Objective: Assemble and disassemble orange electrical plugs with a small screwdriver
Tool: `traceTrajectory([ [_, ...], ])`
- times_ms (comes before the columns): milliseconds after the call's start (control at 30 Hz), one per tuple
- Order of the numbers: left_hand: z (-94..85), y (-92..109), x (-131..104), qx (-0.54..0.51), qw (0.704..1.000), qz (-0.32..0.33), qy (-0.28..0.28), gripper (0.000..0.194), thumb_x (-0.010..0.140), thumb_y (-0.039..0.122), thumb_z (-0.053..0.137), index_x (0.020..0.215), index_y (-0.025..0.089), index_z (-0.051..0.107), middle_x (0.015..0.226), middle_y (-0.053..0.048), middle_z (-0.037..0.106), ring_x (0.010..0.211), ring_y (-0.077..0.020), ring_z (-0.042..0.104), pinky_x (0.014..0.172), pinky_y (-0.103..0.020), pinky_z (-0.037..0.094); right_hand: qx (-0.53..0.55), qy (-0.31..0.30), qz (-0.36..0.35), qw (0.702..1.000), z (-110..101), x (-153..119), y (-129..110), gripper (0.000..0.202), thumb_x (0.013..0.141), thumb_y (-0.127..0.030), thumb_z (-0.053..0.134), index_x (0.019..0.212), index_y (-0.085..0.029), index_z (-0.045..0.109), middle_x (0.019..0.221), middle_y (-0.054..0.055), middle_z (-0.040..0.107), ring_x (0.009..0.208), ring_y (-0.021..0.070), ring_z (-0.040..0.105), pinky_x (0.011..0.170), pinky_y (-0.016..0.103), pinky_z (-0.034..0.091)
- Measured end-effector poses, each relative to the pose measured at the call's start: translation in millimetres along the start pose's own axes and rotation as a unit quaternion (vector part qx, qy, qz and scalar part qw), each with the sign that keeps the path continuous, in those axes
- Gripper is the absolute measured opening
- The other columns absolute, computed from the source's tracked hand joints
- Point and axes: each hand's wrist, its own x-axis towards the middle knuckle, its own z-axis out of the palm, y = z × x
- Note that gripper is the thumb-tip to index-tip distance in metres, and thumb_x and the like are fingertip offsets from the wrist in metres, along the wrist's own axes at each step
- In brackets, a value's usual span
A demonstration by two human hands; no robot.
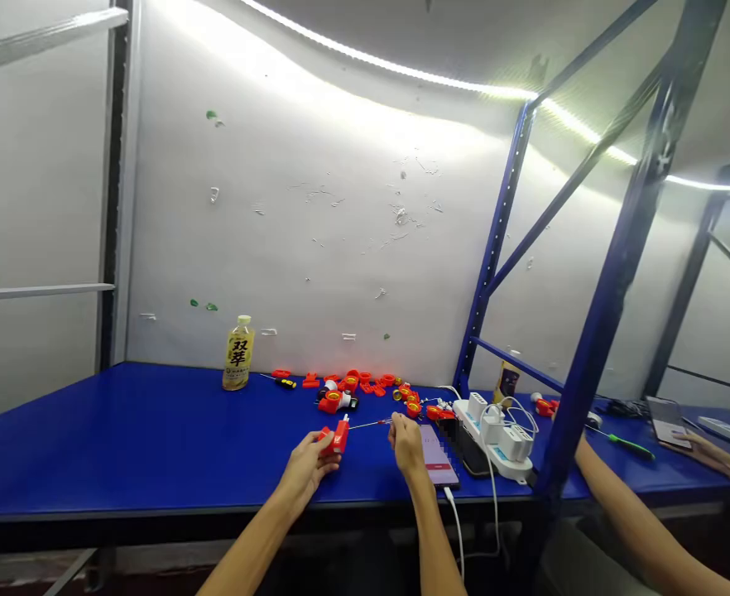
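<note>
My left hand (306,468) is closed around a red plastic plug piece (340,438) with metal prongs at its upper end. My right hand (407,444) grips a screwdriver (368,425), its handle mostly hidden in the fingers. The thin shaft points left, and its tip reaches the red piece; whether it sits in a screw is too small to tell. Just behind the hands lie a red lamp socket (331,401) with a white part and several loose red parts (377,386). A phone (437,457) with a lit screen lies beside my right hand.
A white power strip (506,460) with chargers and cables stands right of a dark phone (469,448). A bottle (238,354) and a yellow-black screwdriver (284,382) are at the back. Beyond the blue rack post (610,273), other people's arms (635,513) reach over the table.
</note>
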Motion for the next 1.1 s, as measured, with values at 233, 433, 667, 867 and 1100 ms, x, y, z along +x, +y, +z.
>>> traceTrajectory([
  [233,-4.6,-1,1,0.028,0.998,0.017,-0.048,0.041,0.061,0.036,0.087,0.084,0.016,0.061,0.065,-0.004,0.068,0.059,-0.017,0.066,0.056,-0.024,0.052,0.116,0.016,0.043,0.992,5,-6,25,0.054,0.086,-0.062,0.047,0.048,-0.023,0.044,0.046,0.0,0.045,0.042,0.013,0.039,0.042,0.027,0.029],
  [433,-0.4,-6,-1,0.039,0.997,0.055,-0.039,0.053,0.053,0.046,0.09,0.085,0.015,0.061,0.062,-0.004,0.068,0.06,-0.0167,0.065,0.058,-0.024,0.051,0.2,-0.025,0.045,0.978,1,-6,24,0.05,0.08,-0.066,0.056,0.094,-0.018,0.064,0.055,-0.006,0.046,0.042,0.0095,0.039,0.039,0.023,0.029],
  [667,6.4,-8,-4,0.053,0.995,0.082,-0.024,0.056,0.051,0.046,0.089,0.088,0.015,0.061,0.06,-0.003,0.067,0.058,-0.0181,0.065,0.057,-0.026,0.051,0.213,-0.013,0.042,0.976,2,-9,25,0.044,0.08,-0.063,0.059,0.086,-0.02,0.055,0.057,-0.005,0.051,0.042,0.0097,0.047,0.037,0.02,0.029],
  [867,6.1,-8,-5,0.03,0.997,0.073,-0.016,0.045,0.057,0.039,0.086,0.085,0.015,0.06,0.06,-0.003,0.067,0.057,-0.0173,0.066,0.057,-0.026,0.052,0.214,-0.024,0.004,0.977,2,-15,23,0.045,0.085,-0.058,0.053,0.108,-0.02,0.057,0.069,0.0,0.06,0.057,0.0154,0.058,0.049,0.026,0.045],
  [1100,4.5,-8,-7,0.015,0.998,0.063,-0.027,0.035,0.062,0.034,0.084,0.081,0.015,0.061,0.058,-0.002,0.065,0.055,-0.0163,0.065,0.053,-0.024,0.051,0.134,-0.013,0.049,0.99,-3,-18,25,0.055,0.08,-0.071,0.052,0.059,-0.02,0.052,0.042,-0.002,0.049,0.033,0.0131,0.046,0.034,0.025,0.033],
])
